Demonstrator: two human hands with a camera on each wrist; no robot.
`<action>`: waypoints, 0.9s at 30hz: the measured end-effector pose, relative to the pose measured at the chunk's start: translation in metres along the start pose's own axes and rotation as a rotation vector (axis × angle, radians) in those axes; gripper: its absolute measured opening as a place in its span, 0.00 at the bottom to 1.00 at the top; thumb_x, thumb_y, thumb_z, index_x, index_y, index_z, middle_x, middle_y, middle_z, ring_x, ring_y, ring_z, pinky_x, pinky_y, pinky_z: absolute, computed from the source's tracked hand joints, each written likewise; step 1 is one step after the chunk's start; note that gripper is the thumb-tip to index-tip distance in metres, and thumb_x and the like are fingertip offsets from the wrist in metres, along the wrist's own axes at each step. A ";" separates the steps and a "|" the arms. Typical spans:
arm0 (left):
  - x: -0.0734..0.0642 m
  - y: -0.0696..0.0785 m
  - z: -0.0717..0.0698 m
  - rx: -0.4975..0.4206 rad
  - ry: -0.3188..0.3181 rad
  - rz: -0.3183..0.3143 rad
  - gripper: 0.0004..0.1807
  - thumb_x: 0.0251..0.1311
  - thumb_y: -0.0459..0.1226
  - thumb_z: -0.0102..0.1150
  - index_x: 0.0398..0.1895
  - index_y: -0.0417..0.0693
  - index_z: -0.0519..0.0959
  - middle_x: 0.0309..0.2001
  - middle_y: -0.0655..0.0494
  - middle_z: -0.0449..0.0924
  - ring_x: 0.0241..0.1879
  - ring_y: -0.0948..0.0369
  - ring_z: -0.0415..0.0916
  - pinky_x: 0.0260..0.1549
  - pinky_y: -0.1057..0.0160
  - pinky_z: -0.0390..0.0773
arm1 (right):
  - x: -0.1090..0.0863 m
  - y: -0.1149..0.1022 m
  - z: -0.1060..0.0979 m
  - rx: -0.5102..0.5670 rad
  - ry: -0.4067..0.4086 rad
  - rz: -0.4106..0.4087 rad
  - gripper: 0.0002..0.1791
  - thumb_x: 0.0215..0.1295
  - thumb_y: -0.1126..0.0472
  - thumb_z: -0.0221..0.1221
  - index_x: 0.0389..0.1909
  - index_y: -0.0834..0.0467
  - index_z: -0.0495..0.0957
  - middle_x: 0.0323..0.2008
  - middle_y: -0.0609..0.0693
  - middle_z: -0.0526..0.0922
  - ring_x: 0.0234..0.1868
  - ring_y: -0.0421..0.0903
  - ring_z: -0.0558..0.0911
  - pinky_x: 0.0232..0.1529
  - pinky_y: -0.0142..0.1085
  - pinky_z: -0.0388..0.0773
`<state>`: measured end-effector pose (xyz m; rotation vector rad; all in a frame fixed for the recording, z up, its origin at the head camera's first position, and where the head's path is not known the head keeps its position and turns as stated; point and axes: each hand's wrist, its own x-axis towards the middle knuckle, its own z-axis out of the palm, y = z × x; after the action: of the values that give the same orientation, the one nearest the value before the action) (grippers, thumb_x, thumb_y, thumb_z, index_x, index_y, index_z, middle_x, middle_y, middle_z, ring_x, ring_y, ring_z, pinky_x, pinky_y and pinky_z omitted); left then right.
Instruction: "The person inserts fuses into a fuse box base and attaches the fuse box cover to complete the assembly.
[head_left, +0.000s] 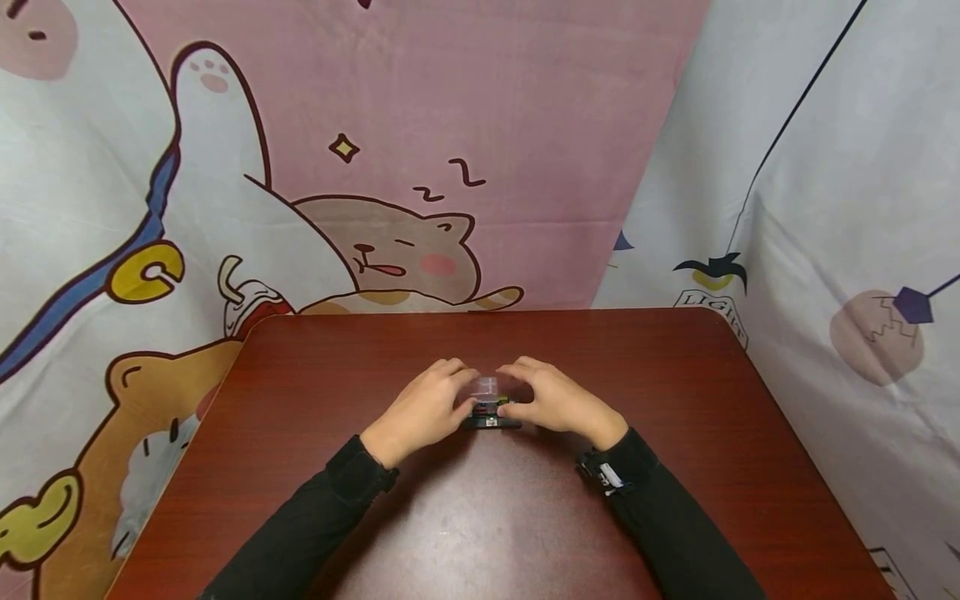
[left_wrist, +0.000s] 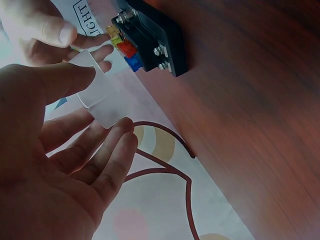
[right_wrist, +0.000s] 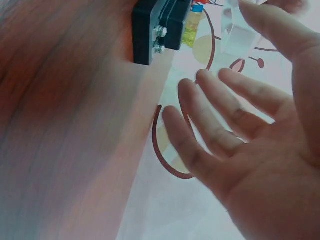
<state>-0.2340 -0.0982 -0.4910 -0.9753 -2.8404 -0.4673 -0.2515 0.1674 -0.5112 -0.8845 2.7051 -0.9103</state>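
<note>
A small black fuse block (head_left: 491, 423) lies on the table, with metal screws along its edge and yellow, red (left_wrist: 127, 48) and blue blade fuses standing in it. Just above the fuses is a clear plastic cover (left_wrist: 105, 100), lifted off the block. My left hand (head_left: 427, 404) holds this cover between thumb and fingers. On the other side, my right hand (head_left: 558, 402) has its fingers spread and loosely bent beside the block, its thumb overlapping the cover in the right wrist view. Both hands partly hide the block in the head view.
The reddish-brown wooden table (head_left: 480, 517) extends around the hands, its far edge a little beyond them. A cartoon-printed cloth (head_left: 540, 150) hangs behind the table and along its sides. A black wristband with a small white part (head_left: 611, 477) sits on the right sleeve.
</note>
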 end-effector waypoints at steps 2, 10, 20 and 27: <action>0.001 0.001 0.000 0.005 0.001 0.008 0.23 0.73 0.43 0.72 0.67 0.44 0.85 0.57 0.52 0.86 0.53 0.55 0.81 0.57 0.54 0.85 | 0.000 -0.003 -0.002 0.000 0.030 -0.030 0.35 0.72 0.49 0.74 0.75 0.56 0.78 0.61 0.53 0.85 0.56 0.51 0.85 0.59 0.49 0.83; 0.002 0.005 -0.001 -0.002 0.044 0.061 0.22 0.73 0.43 0.72 0.65 0.45 0.85 0.55 0.54 0.86 0.52 0.57 0.81 0.55 0.55 0.85 | 0.000 -0.007 -0.003 0.034 0.072 -0.047 0.27 0.70 0.55 0.75 0.68 0.54 0.82 0.58 0.48 0.85 0.53 0.51 0.86 0.55 0.51 0.87; 0.001 0.006 0.001 -0.004 0.047 0.084 0.22 0.73 0.42 0.72 0.66 0.45 0.85 0.56 0.54 0.86 0.51 0.58 0.80 0.51 0.57 0.85 | 0.001 -0.003 0.002 0.023 0.086 -0.067 0.24 0.72 0.55 0.74 0.66 0.52 0.83 0.54 0.44 0.85 0.51 0.45 0.86 0.52 0.46 0.87; 0.000 0.001 0.004 -0.013 0.048 0.077 0.23 0.73 0.42 0.72 0.67 0.45 0.84 0.58 0.54 0.86 0.53 0.58 0.82 0.53 0.57 0.86 | 0.001 -0.002 0.003 0.008 0.104 -0.076 0.19 0.72 0.56 0.74 0.61 0.51 0.85 0.53 0.43 0.85 0.50 0.42 0.86 0.53 0.42 0.86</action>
<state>-0.2328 -0.0962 -0.4940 -1.0571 -2.7495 -0.4951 -0.2509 0.1642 -0.5126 -0.9700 2.7692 -1.0087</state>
